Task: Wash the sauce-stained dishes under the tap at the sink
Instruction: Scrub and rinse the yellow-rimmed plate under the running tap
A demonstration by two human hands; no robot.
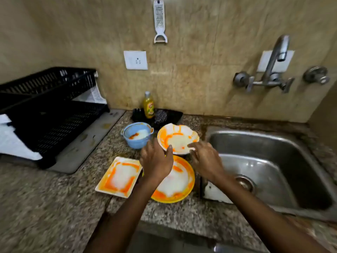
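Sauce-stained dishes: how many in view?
4, all on the counter: blue handled bowl, white scalloped bowl beside it, white rectangular plate, round yellow plate partly behind hands. None visibly hidden.

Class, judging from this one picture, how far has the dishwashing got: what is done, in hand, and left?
Done: nothing; all four dishes are sauce-stained and the tap looks dry. In hand: left hand and right hand reach the scalloped bowl. Left: it, the blue bowl, rectangular plate and round plate.
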